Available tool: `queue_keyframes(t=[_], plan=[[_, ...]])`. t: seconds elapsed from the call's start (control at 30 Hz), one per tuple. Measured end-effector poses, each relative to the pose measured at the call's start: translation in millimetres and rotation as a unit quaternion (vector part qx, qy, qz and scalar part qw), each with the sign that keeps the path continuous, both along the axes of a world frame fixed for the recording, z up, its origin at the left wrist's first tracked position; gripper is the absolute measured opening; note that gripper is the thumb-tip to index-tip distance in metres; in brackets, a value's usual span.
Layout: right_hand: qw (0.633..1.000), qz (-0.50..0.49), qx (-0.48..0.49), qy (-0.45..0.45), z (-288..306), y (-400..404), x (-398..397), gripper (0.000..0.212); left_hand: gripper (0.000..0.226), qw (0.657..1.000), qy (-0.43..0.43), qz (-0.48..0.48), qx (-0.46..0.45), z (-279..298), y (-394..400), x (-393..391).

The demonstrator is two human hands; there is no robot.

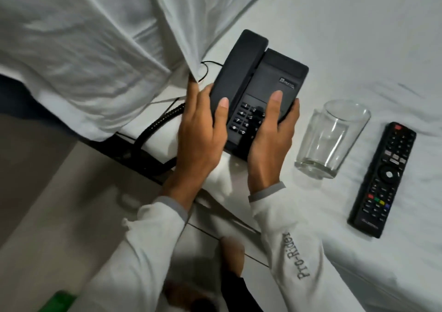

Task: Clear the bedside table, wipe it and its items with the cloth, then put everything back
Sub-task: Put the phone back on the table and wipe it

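Here, a black corded desk telephone [258, 82] is gripped by both hands over the white bed sheet [358, 36]. The left hand [201, 134] is wrapped around the phone's left edge, beneath the handset, its thumb laid over the top face beside the keypad and its remaining fingers hidden under the body. The right hand [270, 144] is clamped on the lower right corner, its thumb stretched flat across the keypad's right side while the other fingers are curled around the right edge, one fingertip showing past it. Whether the phone's base is touching the sheet or is lifted just clear cannot be told. The handset is seated in its cradle along the left side of the phone. A coiled black cord [153, 132] is seen trailing from the phone's left side down toward the floor, and a thinner black cable is looped just behind the phone, partly covered by a hanging corner of a white pillowcase or duvet [95, 48].

To the right of the phone, near but apart from it, an empty clear drinking glass [332, 139] is stood upright on the sheet. Further right, a black TV remote control [385, 177] is laid face up on the sheet, apart from the glass. Both forearms are covered by white long sleeves [287, 240] with grey cuffs.
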State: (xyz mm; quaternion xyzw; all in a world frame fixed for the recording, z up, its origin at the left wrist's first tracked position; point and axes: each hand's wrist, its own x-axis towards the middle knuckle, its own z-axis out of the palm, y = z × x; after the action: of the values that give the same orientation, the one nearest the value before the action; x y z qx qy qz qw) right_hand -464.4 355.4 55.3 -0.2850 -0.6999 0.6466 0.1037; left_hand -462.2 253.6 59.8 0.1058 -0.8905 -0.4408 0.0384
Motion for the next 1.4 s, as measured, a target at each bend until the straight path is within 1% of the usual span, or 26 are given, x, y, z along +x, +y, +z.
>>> queue_keyframes(t=[0.17, 0.27, 0.37, 0.43, 0.5, 0.57, 0.6, 0.7, 0.77, 0.8, 0.83, 0.87, 0.93, 1.0, 1.1, 1.17, 1.23, 1.33, 1.4], plan=[[1.0, 0.004, -0.012, 0.005, 7, -6, 16, 0.057, 0.049, 0.999, -0.004, -0.001, 0.038, 0, -5, 25], [1.0, 0.021, -0.009, 0.016, 11, -12, 39, 0.059, 0.053, 0.996, -0.028, 0.03, 0.075, 4, -10, 56], [0.999, 0.037, -0.004, 0.033, 17, -22, 71, 0.065, 0.048, 0.991, -0.032, 0.059, 0.112, 9, -21, 92], [0.997, 0.06, 0.001, 0.053, 21, -33, 92, 0.056, 0.047, 0.985, -0.03, 0.079, 0.15, 11, -32, 116], [0.991, 0.101, 0.004, 0.087, 23, -44, 110, 0.043, 0.052, 0.974, -0.039, 0.112, 0.191, 13, -42, 140], [0.983, 0.155, -0.009, 0.1, 18, -62, 129, 0.043, 0.056, 0.961, -0.039, 0.17, 0.213, 12, -58, 173], [0.976, 0.19, -0.015, 0.101, 13, -70, 137, 0.045, 0.057, 0.952, -0.034, 0.204, 0.225, 10, -65, 189], [0.948, 0.311, -0.018, 0.065, 0, -104, 157, 0.057, 0.056, 0.915, -0.033, 0.314, 0.253, 0, -92, 236], [0.919, 0.391, -0.021, 0.037, -12, -126, 163, 0.051, 0.056, 0.89, -0.052, 0.373, 0.257, -12, -107, 258], [0.9, 0.434, -0.019, 0.023, -19, -138, 165, 0.046, 0.056, 0.874, -0.059, 0.4, 0.268, -19, -115, 268], [0.882, 0.471, -0.016, 0.007, -26, -149, 165, 0.045, 0.056, 0.862, -0.062, 0.42, 0.276, -26, -121, 276], [0.865, 0.501, -0.013, -0.011, -34, -160, 165, 0.049, 0.056, 0.853, -0.061, 0.437, 0.279, -34, -127, 283], [0.845, 0.533, -0.004, -0.037, -47, -171, 159, 0.059, 0.058, 0.841, -0.05, 0.463, 0.274, -49, -130, 285], [0.831, 0.554, 0.006, -0.05, -61, -181, 152, 0.058, 0.059, 0.828, -0.031, 0.491, 0.27, -64, -131, 282], [0.834, 0.546, 0.031, -0.068, -80, -180, 135, 0.053, 0.062, 0.832, -0.018, 0.492, 0.258, -87, -122, 264], [0.834, 0.541, 0.076, -0.077, -94, -175, 123, 0.057, 0.062, 0.835, -0.022, 0.482, 0.265, -103, -116, 249], [0.825, 0.546, 0.109, -0.092, -108, -175, 114, 0.06, 0.063, 0.838, -0.032, 0.478, 0.261, -117, -113, 237], [0.822, 0.542, 0.137, -0.109, -121, -179, 100, 0.064, 0.064, 0.859, -0.043, 0.457, 0.226, -131, -113, 225], [0.81, 0.55, 0.167, -0.113, -129, -188, 94, 0.066, 0.063, 0.873, -0.046, 0.442, 0.2, -138, -117, 225]])
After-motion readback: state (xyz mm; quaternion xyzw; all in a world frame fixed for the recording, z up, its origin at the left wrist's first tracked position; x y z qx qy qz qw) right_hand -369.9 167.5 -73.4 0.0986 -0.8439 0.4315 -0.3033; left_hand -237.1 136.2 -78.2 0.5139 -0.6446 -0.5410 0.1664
